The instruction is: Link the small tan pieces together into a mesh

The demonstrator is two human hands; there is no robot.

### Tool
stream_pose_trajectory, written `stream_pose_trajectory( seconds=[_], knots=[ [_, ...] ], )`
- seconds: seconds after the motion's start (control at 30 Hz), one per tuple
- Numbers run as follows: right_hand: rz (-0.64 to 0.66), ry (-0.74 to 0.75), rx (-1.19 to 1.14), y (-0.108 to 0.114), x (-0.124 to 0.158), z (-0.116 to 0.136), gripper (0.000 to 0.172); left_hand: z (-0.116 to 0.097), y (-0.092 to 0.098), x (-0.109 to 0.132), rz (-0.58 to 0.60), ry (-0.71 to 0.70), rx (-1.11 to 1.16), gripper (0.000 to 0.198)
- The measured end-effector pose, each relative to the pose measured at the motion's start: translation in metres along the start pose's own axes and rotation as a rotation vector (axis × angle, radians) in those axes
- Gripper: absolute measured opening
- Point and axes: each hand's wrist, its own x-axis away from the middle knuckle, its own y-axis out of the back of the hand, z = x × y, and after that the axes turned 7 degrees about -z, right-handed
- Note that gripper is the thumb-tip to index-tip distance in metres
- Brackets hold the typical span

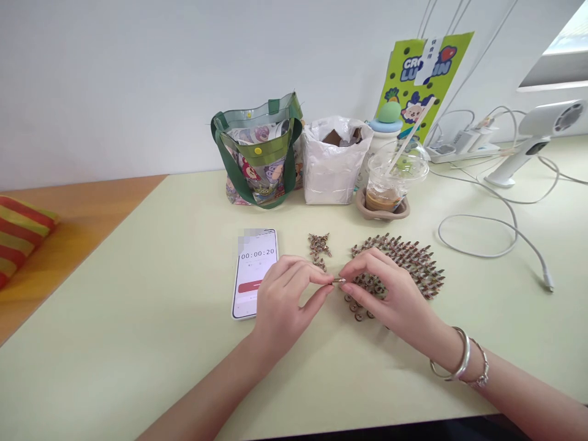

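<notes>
Left hand (pixel 280 300) and right hand (pixel 386 288) both pinch one small metal piece (pixel 339 280) between thumb and fingertips, held in the air above the pale green surface (pixel 138 306), just right of the phone (pixel 255 272). Hands are closed on the piece, other fingers curled loosely. Phone lies on the surface, timer reading 00:00:20. Right of the phone, near it, is a short cluster of small patterned links (pixel 319 248). Further right is a large fan-shaped mass of the same links (pixel 397 263), with a looser heap (pixel 361 300) partly under the right hand, which is nearly touching it. Link material hard to tell. Bangles (pixel 452 361) on right wrist. Behind the phone: clear tote bag (pixel 257 150), white plastic bag (pixel 335 162), plastic coffee cup (pixel 386 184). Far right of the phone: white cable (pixel 487 236), power strip (pixel 459 150), white fan (pixel 533 141).
</notes>
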Motion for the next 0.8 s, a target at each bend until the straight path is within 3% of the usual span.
stream_pose_trajectory(
  seconds=[0.43, 0.8],
  knots=[
    [0.082, -0.109, -0.121, -0.0006, 0.0011, 0.0054, 0.007, 0.0021, -0.001, 0.0017, 0.002, -0.082, 0.058, 0.012],
    [0.076, -0.046, -0.056, 0.0004, 0.0006, 0.0086, 0.013, -0.0016, 0.0001, 0.0015, -0.006, -0.1, 0.009, 0.013]
  ],
)
